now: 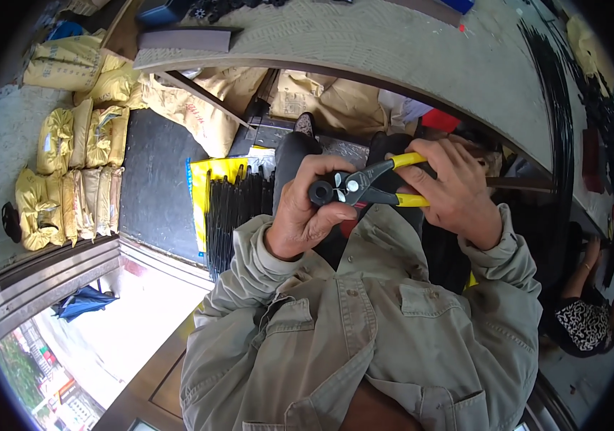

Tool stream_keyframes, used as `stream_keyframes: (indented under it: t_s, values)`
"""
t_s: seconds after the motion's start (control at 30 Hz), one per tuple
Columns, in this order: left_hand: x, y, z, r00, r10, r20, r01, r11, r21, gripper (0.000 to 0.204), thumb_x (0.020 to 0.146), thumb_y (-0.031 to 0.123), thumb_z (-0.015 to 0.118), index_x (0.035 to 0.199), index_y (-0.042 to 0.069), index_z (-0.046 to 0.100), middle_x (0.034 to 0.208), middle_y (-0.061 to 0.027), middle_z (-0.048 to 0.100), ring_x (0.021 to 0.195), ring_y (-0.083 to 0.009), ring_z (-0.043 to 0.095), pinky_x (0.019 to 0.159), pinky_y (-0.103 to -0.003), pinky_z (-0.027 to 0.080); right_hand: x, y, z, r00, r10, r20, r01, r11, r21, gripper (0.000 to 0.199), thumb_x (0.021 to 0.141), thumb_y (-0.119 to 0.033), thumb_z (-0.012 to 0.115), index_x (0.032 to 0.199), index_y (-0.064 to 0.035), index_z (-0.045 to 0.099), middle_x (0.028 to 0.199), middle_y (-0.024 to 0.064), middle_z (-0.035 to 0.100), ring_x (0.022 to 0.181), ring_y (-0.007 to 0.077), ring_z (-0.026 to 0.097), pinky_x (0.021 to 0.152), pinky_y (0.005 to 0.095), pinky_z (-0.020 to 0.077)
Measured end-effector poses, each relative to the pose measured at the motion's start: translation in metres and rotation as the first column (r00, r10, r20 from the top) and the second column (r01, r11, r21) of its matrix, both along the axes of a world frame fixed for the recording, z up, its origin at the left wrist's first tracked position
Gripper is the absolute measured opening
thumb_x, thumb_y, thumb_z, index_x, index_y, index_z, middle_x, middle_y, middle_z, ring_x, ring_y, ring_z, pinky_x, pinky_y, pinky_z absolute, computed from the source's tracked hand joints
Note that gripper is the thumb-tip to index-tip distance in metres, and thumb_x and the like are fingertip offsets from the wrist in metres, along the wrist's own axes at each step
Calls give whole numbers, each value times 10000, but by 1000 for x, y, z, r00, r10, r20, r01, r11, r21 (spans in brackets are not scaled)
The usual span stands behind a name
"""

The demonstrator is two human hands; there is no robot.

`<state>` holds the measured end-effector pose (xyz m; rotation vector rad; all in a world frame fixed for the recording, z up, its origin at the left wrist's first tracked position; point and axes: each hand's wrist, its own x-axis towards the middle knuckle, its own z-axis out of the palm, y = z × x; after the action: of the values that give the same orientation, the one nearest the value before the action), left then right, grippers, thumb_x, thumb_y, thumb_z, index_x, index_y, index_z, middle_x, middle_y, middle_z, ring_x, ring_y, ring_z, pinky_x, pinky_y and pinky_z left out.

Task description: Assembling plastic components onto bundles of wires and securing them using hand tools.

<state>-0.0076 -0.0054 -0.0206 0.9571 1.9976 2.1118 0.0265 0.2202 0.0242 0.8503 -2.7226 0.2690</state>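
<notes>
In front of my chest, my right hand (459, 192) is wrapped round the yellow-and-black handles of a pair of pliers (374, 173), which are spread apart. The pliers' dark head points left, with a round pale pivot. My left hand (299, 220) curls its thumb and fingers round a short black round piece (320, 192) with a hole in its end. The pliers' jaws meet this piece; whether they grip it is hidden. To the left of my knees, many long thin black rods (238, 208) lie in a bundle on a yellow sheet (200, 188).
A grey workbench (364, 43) curves across the far side, with long black strips (555, 108) at its right. Full yellowish sacks (55, 140) stand at the left, and more lie beneath the bench. A blue umbrella (85, 302) lies by the doorway. Another person (583, 320) is at the right.
</notes>
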Motion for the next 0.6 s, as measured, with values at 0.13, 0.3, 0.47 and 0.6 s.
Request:
stream_keyframes:
  t_s: [0.13,0.3,0.47,0.6]
  values:
    - [2,5,-12,990,142,-16,-140,985,97,501,868,430,477,1055,-33,500,895,-115,548,739,-180,534,663,-264,417,-3,-10,-26,1000,-8,8,9,991,-131,266,708,-195,644,923,-46,601,970,125,510,817,277,544,690,371,445]
    - [4,10,-9,931,363,-41,-363,932,-2,624,909,507,273,1024,-48,534,856,-130,565,723,-198,545,647,-267,415,-13,-17,-32,999,-10,-35,5,988,-154,246,695,-193,650,883,-43,599,929,126,513,779,265,548,636,358,440]
    - [4,12,-12,901,425,-93,-426,905,9,603,913,492,286,1008,-46,541,825,-138,568,702,-208,550,646,-270,417,-14,-19,-36,1000,-6,-25,2,990,-143,233,680,-164,652,874,-45,599,930,126,514,764,266,551,636,358,444]
    - [0,15,-15,887,454,-87,-455,890,11,595,917,481,284,998,-48,543,820,-138,570,670,-205,542,628,-266,413,-16,-18,-49,998,27,56,-15,980,-196,228,661,-115,643,873,-43,600,907,125,517,754,270,556,631,355,450]
